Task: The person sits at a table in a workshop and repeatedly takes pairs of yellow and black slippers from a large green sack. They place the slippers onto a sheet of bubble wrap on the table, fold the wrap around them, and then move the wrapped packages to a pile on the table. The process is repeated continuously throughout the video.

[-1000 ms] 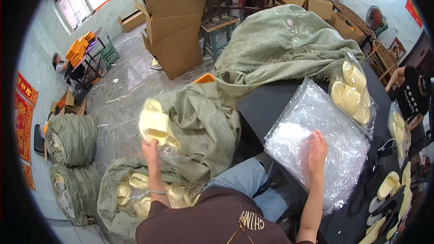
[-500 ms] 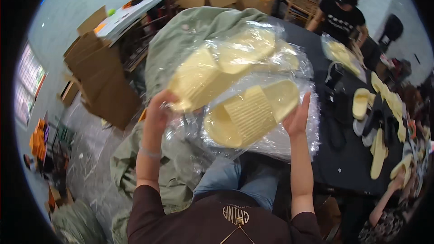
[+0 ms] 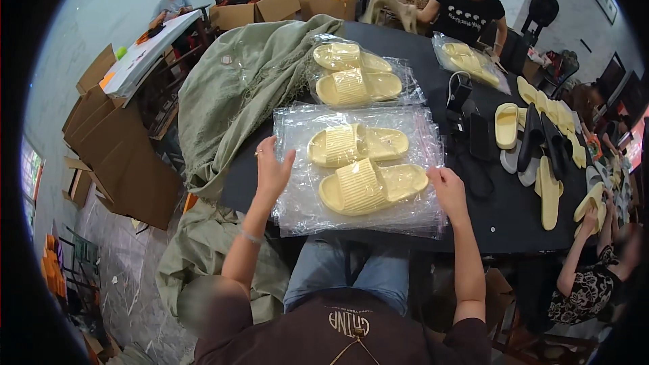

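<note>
A pair of pale yellow ribbed slippers lies side by side in what looks like a clear plastic bag, on a stack of clear plastic bags in front of me. My left hand is at the stack's left edge, thumb and fingers apart, holding nothing. At the right, my right hand pinches the plastic bag beside the nearer slipper's end. Just beyond the stack sits another bagged pair of yellow slippers.
Grey-green cloth drapes over the black table's left side. On the right are loose yellow slippers, black slippers, a black phone-like object and another bagged pair. Co-workers are at the far side and right. Cardboard stands left.
The bagged slippers, held raised between both hands before, now lie flat on the stack. My left hand has let go, and my right hand has come down to the bag's right side.
</note>
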Motion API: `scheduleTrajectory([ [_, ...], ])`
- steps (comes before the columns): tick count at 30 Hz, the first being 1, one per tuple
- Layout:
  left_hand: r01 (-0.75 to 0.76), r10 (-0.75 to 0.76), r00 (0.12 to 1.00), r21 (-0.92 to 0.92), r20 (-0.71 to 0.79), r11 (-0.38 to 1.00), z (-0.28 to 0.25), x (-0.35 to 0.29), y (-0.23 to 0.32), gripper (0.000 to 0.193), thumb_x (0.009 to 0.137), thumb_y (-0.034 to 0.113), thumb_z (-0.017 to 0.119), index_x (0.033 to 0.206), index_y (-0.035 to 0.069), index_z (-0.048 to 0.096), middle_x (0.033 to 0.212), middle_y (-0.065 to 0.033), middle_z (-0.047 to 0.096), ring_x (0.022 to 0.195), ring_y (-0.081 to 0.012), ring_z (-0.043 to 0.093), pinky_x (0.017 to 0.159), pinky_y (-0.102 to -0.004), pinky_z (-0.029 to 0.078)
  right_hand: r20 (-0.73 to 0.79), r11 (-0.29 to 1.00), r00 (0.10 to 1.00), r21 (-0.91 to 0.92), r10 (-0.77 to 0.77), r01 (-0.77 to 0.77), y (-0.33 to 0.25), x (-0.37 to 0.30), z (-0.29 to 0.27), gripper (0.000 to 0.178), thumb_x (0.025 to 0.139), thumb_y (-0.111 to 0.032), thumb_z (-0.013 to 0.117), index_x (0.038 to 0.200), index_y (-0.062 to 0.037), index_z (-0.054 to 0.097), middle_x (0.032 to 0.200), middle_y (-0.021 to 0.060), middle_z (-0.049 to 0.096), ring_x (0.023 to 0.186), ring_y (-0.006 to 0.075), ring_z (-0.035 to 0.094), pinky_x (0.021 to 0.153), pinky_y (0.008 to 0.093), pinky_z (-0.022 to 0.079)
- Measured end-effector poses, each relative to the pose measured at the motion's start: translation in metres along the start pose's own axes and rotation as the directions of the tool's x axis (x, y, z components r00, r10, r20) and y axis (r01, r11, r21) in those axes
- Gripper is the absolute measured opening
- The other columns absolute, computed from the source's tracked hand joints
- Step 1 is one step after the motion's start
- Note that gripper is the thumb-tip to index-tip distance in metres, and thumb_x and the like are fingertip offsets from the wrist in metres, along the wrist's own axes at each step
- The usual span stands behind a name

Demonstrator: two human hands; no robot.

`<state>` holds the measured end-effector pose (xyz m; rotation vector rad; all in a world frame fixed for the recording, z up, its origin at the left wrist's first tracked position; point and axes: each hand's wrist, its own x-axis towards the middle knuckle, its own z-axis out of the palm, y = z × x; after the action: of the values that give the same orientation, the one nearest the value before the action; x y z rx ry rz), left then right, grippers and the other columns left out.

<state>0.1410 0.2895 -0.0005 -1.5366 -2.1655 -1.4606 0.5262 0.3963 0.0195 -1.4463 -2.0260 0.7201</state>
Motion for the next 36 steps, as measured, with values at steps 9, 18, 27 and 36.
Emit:
scheduleTrajectory([
  [9,-0.183,0.012,0.851,0.276,0.524,0.943,-0.003,-0.057,0.014,0.065,0.092,0.040,0.046,0.143,0.004,0.028,0.151,-0.0145,0.026,0.140,-0.0288,0.024,0.111,-0.0493,0.018,0.116,0.715,0.993,0.694,0.001,-0.082,0.000,0.077,0.036,0.050,0.088,-0.022,0.066,0.128,0.0013,0.047,0.087,0.0046,0.062,0.061,0.0063,0.050,0.054,0.0201,0.040],
  [18,-0.171,-0.014,0.876,0.339,0.483,0.925,0.002,-0.066,0.001,0.068,0.091,0.041,0.049,0.143,0.002,0.029,0.149,-0.0183,0.027,0.139,-0.0301,0.025,0.111,-0.0471,0.020,0.406,0.097,0.913,0.911,-0.048,-0.400,-0.009,0.085,0.011,0.060,0.096,-0.046,0.045,0.136,-0.0029,0.035,0.104,0.0126,0.064,0.059,0.0068,0.050,0.049,0.0176,0.040],
  [27,-0.162,0.169,0.986,0.258,-0.007,0.952,0.009,0.058,-0.007,0.040,0.086,0.030,0.063,0.110,-0.002,0.059,0.101,-0.0171,0.063,0.095,-0.0347,0.059,0.081,-0.0414,0.047,0.267,0.678,0.962,0.696,0.061,-0.236,-0.017,0.033,0.011,0.036,0.096,-0.031,0.053,0.112,0.0000,0.059,0.088,0.0045,0.063,0.068,0.0084,0.058,0.063,0.0210,0.048],
  [36,0.200,-0.206,0.976,-0.091,-0.068,0.976,0.050,0.110,-0.026,0.034,0.088,0.035,0.062,0.081,0.002,0.062,0.069,-0.0129,0.064,0.067,-0.0310,0.063,0.064,-0.0415,0.047,-0.094,0.821,0.990,0.570,0.102,-0.030,-0.018,0.037,0.019,0.028,0.094,-0.027,0.058,0.103,-0.0007,0.065,0.060,-0.0040,0.052,0.045,0.0018,0.042,0.040,0.0184,0.029],
])
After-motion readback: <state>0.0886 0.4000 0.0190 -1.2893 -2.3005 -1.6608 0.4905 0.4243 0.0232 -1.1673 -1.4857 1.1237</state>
